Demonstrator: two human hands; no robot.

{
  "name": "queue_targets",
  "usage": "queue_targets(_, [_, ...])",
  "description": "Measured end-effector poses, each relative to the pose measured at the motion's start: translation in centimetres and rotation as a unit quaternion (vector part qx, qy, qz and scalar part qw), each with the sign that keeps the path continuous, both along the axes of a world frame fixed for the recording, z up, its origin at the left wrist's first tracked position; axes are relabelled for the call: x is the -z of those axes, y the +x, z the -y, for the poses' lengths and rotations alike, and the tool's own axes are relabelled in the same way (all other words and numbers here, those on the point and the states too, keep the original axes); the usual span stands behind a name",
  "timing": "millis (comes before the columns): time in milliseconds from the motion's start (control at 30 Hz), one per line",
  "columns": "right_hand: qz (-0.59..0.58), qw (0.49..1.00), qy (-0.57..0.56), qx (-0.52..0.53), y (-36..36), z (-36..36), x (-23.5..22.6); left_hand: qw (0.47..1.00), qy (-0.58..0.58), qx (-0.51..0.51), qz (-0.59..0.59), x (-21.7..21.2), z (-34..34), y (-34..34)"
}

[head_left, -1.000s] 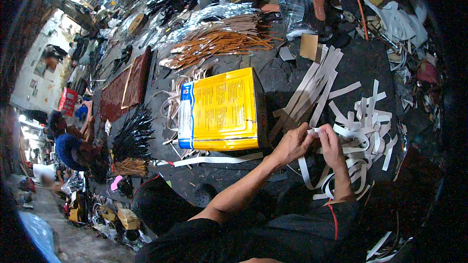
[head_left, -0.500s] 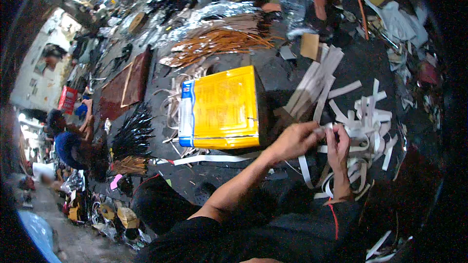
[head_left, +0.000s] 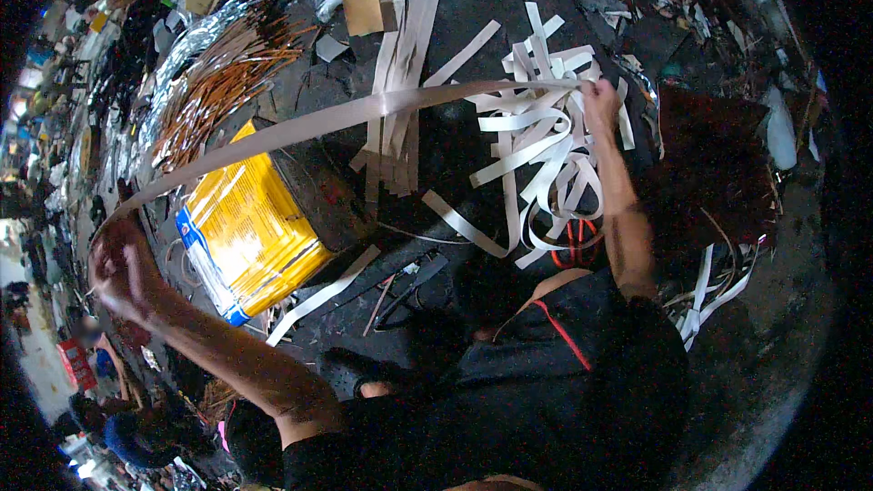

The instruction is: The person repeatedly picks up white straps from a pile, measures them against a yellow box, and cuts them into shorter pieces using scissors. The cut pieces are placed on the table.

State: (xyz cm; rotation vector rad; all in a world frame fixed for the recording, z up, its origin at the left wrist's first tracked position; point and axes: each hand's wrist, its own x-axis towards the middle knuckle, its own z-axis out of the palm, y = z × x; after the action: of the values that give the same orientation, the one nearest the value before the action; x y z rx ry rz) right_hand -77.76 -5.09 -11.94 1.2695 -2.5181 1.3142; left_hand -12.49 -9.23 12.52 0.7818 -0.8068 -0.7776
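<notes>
obstacle: strip [head_left: 309, 131] over yellow tin [head_left: 259, 236]

Red box [head_left: 76, 365] and tan sheet [head_left: 363, 10]

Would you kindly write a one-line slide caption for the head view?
A pale strip spans from left hand to right hand, crossing over a yellow tin beside loose white strips.

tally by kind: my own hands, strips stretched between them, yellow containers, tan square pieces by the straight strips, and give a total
Hands: 2 (left hand, right hand)
Stretched pale strip: 1
Yellow container: 1
Tan square piece: 1
Total: 5
Left out: the piled white strips, which overlap too much to count.
</notes>
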Motion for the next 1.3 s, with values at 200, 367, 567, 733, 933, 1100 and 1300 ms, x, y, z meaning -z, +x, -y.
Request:
queue_targets(200, [-0.066,0.99,0.079,0.097,-3.9,0.5,1.8,0.937,-0.039,-0.1,0.333,-0.5,0.5,3.7])
queue_targets(367, [-0.038,0.962,0.162,0.215,-14.1,-4.7,2.5,0.899,-0.091,-0.06,0.425,-2.5,4.2,4.2])
queue_targets(567, [0.193,0.964,-0.177,0.038,-3.6,-2.4,1.1,0.875,-0.084,0.006,0.477,-5.4,4.4,-0.6])
queue_targets(733, [0.066,0.976,-0.206,-0.034,4.6,-1.3,-7.4,0.901,-0.029,0.309,0.303,-4.5,4.4,-17.0])
queue_targets(933, [0.002,0.925,-0.38,-0.025,5.8,-1.5,-13.4,0.737,0.108,0.656,-0.119,-3.4,1.7,-32.0])
queue_targets(1100, [0.148,0.934,-0.316,-0.073,7.6,-3.6,-13.2,0.643,0.254,0.619,-0.372,6.6,-0.5,-38.3])
queue_targets(1300, [0.417,0.858,-0.178,-0.242,9.0,-5.0,-12.1,0.64,0.329,0.687,-0.104,9.3,-3.4,-39.3])
